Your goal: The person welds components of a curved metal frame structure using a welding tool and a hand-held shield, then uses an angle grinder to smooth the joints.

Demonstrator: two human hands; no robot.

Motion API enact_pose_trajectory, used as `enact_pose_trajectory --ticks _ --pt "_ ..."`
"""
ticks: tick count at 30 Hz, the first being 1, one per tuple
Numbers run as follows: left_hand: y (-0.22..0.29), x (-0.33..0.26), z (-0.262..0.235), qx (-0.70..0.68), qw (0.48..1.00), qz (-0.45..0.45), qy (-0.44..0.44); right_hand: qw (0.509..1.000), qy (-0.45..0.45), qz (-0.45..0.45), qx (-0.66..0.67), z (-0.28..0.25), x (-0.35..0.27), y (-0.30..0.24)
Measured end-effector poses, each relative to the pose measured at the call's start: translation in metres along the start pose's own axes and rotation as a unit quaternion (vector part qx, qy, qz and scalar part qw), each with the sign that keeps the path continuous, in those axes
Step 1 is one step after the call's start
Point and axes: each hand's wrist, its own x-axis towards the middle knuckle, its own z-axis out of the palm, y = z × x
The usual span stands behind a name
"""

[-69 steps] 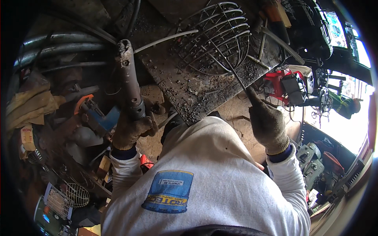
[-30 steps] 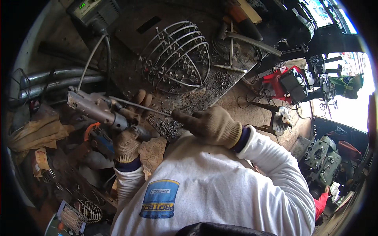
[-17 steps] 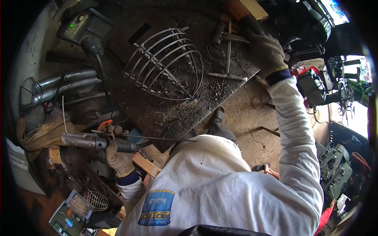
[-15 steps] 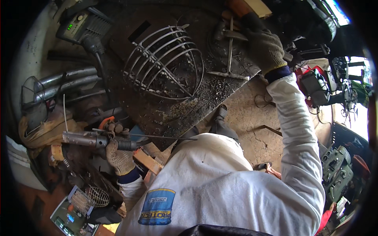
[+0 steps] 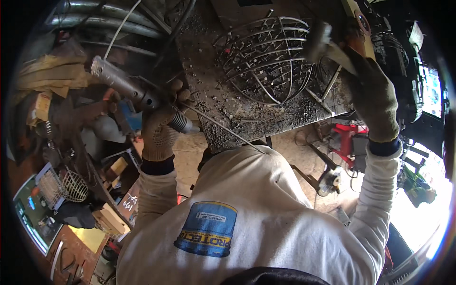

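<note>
My left hand (image 5: 157,137), in a knitted work glove, is closed around a grey cylindrical welding electrode holder (image 5: 124,85) with a ridged end. A pale thin rod (image 5: 119,33) sticks up from the holder's far end. Another thin metal rod (image 5: 223,127) slants from beside that hand toward my shirt front. My gloved right hand (image 5: 380,97) grips a hammer (image 5: 320,42), its head blurred by motion at the right rim of a cage (image 5: 290,59). This dome of curved metal rods and crosspieces lies on the workbench (image 5: 202,78). Whether the hammer touches it, I cannot tell.
Dark debris litters the bench top. Joined metal bars (image 5: 325,97) lie by its right edge. On the floor stand a disc tool (image 5: 328,181) and a red stand (image 5: 346,142). Metal pipes (image 5: 90,20) and brown cloth (image 5: 52,76) crowd the left.
The view has shifted, so bench and cage appear farther right. My left hand has come up with the electrode holder, now tilted. My right hand has brought the hammer to the cage.
</note>
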Motion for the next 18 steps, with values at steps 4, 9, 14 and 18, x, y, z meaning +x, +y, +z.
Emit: enact_pose_trajectory --ticks 4,9,14,18 --pt "0.004 0.006 0.011 -0.015 0.997 -0.017 0.074 0.99 -0.031 -0.103 -0.094 -0.008 0.028 -0.059" --pt "0.003 0.007 -0.01 -0.056 0.996 -0.04 0.049 0.966 -0.011 -0.194 -0.171 -0.008 0.04 -0.082" --pt "0.004 0.005 -0.026 -0.066 0.995 -0.048 0.049 0.947 -0.045 -0.211 -0.239 -0.01 0.038 -0.088" --pt "0.003 0.005 -0.031 -0.052 0.996 -0.058 0.041 0.941 -0.082 -0.173 -0.279 -0.014 0.038 -0.1"
